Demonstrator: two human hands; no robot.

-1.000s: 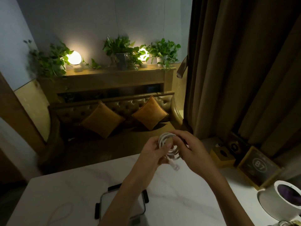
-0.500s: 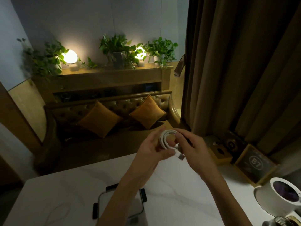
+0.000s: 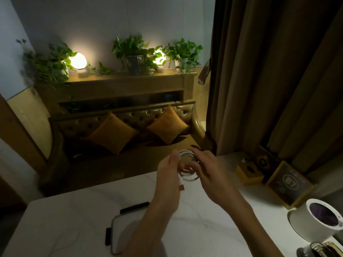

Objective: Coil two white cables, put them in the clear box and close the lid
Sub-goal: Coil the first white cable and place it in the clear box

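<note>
White cable coil | above table | left hand pinches it | right hand curls round it | plug dangles

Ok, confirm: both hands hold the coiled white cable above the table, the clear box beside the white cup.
Wrong box position. Head view: the clear box lies under the left forearm, far from the white cup; the left hand and right hand hold the coiled white cable above the table.

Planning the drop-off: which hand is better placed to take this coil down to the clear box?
Left, probably. The left hand grips the coiled cable with its forearm directly over the clear box; the right hand, also gripping it, sits farther from the box.
</note>
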